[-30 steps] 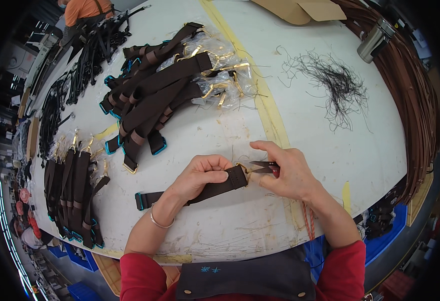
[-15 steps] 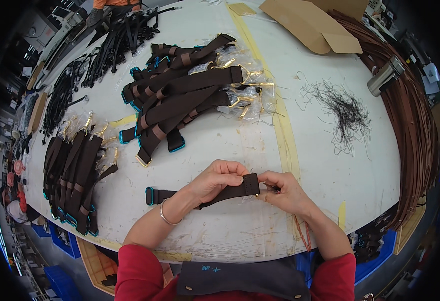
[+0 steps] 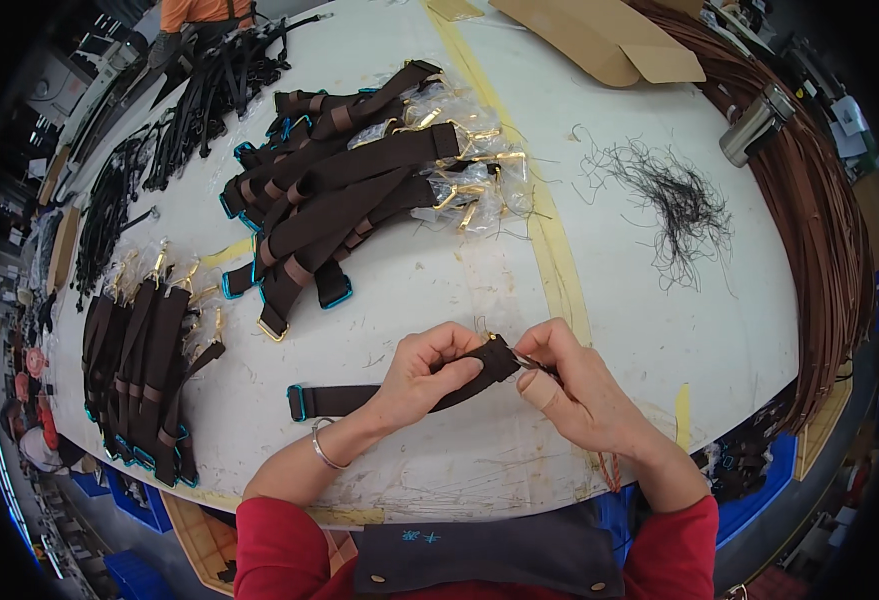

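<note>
One steel flask (image 3: 755,126), near the counter's (image 3: 639,350) right edge; brown strips (image 3: 804,250), bundled along that edge; folded cardboard (image 3: 594,42), at the far edge; black straps (image 3: 214,95), heaped toward the far left edge; blue bin (image 3: 767,503), below the near right edge.

Brown strap's end (image 3: 500,358) now at a steeper tilt

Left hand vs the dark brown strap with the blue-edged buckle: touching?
Touching. The head view shows the left hand pinching the dark brown strap near its right end, thumb pressed on the upper face.
</note>
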The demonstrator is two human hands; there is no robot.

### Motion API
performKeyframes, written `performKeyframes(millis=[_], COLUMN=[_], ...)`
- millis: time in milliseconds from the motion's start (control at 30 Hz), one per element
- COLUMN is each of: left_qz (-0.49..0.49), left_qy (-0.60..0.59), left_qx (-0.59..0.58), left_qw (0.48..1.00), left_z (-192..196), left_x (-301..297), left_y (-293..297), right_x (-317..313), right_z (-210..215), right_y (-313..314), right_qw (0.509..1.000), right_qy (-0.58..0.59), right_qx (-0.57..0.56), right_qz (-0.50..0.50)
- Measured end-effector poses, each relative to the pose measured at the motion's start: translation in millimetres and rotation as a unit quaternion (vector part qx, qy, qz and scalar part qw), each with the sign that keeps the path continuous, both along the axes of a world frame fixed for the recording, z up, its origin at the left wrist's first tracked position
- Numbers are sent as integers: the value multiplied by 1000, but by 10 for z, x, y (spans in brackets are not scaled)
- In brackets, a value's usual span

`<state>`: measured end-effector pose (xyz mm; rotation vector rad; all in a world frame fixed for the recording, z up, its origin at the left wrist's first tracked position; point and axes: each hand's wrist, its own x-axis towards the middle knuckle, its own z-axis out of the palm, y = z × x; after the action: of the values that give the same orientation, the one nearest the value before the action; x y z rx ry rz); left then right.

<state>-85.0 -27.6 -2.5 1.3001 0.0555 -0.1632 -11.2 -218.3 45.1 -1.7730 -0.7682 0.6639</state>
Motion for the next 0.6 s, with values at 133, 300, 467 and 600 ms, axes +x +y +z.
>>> performKeyframes(millis=[133, 300, 467, 600], left_qz=[34, 51, 50, 51], left_qy=[-60, -72, -64, -62], left_qx=[25, 68, 81, 76], left_qw=[997, 994, 993, 994], left_z=[-21, -32, -26, -32], left_x=[-22, -18, -20, -15], left_y=[-3, -31, -39, -48], right_x=[-4, -53, -39, -43], right_z=[-8, -74, -107, -177], right_y=[10, 34, 24, 8], right_qw=[997, 998, 989, 983], right_qy=[71, -54, -143, -176], right_qx=[2, -38, -49, -49], right_qz=[30, 4, 6, 7])
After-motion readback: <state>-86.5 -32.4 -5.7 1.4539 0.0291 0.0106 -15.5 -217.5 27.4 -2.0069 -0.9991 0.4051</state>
